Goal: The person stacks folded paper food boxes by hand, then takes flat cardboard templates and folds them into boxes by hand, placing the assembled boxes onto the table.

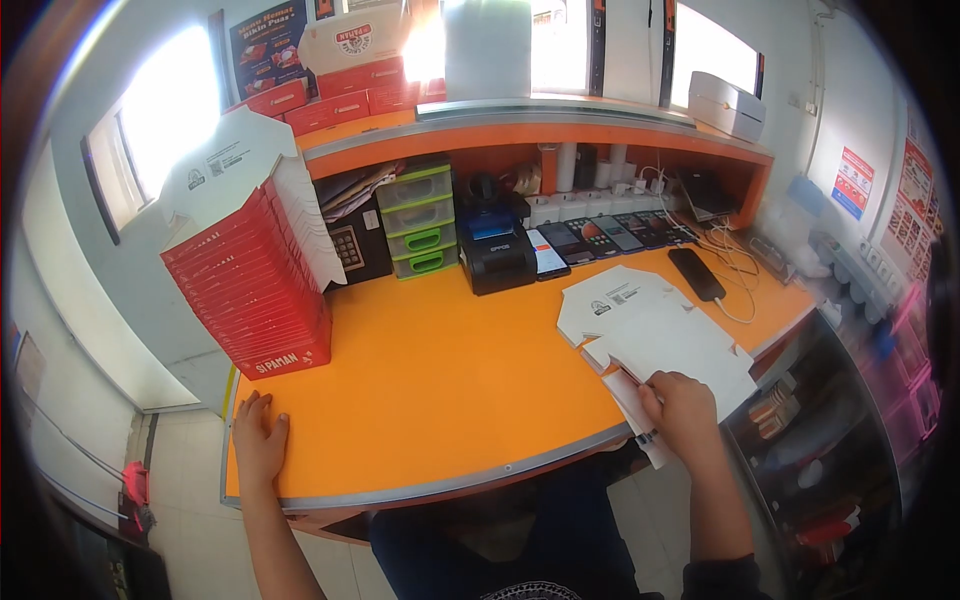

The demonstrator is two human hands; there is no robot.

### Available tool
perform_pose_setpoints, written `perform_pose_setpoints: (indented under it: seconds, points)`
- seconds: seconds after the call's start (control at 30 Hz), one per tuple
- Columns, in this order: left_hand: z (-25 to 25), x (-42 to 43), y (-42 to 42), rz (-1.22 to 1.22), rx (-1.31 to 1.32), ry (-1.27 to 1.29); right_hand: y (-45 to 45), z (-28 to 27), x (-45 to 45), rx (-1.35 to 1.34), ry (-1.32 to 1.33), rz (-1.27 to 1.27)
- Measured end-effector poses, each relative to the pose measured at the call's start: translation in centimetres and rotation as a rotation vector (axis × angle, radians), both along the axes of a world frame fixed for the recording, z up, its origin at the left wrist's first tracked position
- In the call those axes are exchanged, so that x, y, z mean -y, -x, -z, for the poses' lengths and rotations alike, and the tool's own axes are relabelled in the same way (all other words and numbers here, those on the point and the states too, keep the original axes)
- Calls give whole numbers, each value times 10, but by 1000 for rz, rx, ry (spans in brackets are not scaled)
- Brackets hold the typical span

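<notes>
My right hand (pixel 688 412) is closed on the near edge of a flat, unfolded cardboard box (pixel 655 318), white side up with a printed logo. This flat box lies on the right part of the orange counter (pixel 430 400), and a narrow flap of it hangs past the front edge. Whether more sheets lie under it I cannot tell. My left hand (pixel 260 440) rests on the counter's left end with its fingers apart, holding nothing. Just beyond it stands a tall stack of red boxes (pixel 250 310), their white lids raised.
A black receipt printer (pixel 500 258), several phones (pixel 600 238) and a green-and-clear drawer unit (pixel 422 220) line the back. A black phone (pixel 696 274) on a white cable lies beside the flat box. On the shelf above are more red boxes (pixel 345 108) and a white printer (pixel 727 105).
</notes>
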State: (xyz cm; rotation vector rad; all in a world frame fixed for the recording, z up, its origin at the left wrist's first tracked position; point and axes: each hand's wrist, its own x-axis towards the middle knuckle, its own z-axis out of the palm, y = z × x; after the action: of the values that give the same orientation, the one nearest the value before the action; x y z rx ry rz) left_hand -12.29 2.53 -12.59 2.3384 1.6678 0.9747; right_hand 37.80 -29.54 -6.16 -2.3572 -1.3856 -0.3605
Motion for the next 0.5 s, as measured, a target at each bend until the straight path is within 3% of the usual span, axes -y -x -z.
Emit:
perform_pose_setpoints:
  seconds: [0.27,0.43,0.5]
  points:
    - [0,-2,2,13,0,14,-3,-16,-5,68,49,110]
    - [-2,-1,0,12,-16,-7,-12,-41,8,79,-170,129]
    - [-3,4,-8,8,145,7,-11,-53,17,51,-267,122]
